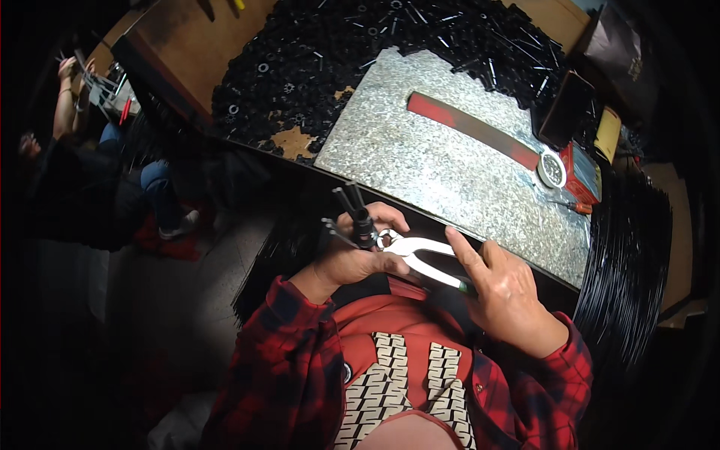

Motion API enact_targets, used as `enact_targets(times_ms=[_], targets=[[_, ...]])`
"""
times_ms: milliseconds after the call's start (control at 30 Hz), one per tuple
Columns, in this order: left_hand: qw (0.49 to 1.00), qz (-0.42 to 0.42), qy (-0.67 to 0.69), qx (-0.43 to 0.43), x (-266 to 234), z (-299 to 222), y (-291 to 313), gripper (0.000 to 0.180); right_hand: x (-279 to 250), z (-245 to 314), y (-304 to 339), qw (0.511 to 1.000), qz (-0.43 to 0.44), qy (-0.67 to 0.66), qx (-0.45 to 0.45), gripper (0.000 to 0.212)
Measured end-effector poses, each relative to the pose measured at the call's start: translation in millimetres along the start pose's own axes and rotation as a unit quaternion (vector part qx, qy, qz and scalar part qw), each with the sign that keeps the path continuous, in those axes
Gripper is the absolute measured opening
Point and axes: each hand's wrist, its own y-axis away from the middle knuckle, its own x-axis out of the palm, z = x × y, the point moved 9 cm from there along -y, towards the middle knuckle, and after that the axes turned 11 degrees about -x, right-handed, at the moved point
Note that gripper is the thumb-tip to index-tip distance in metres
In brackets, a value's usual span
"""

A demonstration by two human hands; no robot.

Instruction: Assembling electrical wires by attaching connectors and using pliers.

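My left hand [352, 259] grips a small black part [358, 217] with thin rods sticking up and out from it. White-handled pliers [420, 259] are in my right hand [504, 289], and their jaws meet the black part just below my left fingers. Both hands are held close together in front of my chest, just short of the near edge of the metal plate [435, 157]. Red plaid sleeves cover my forearms.
A speckled metal plate lies on the wooden workbench [176, 37], with a red flat bar [472, 127] and a round white tin [552, 169] on it. A heap of black parts and rods [337, 52] fills the bench behind. Another person [71, 112] works at the far left.
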Motion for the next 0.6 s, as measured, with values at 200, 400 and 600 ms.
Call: enact_targets(times_ms=[200, 400, 600], targets=[[0.997, 0.044, 0.066, -0.019, 7.3, -2.0, -0.5, 0.067, -18.2, 6.1, 5.5, 0.993, -0.066, 0.089, -0.051, 0.067], [0.999, -0.001, -0.055, -0.001, 6.5, -5.3, 2.0, 0.041, -17.6, 13.6, 13.0, 0.988, -0.054, 0.125, -0.071, 0.062], [0.993, -0.018, -0.117, 0.017, 4.7, -10.3, 0.3, 0.022, -7.3, 17.5, 10.0, 0.985, -0.048, 0.153, -0.067, 0.064]])
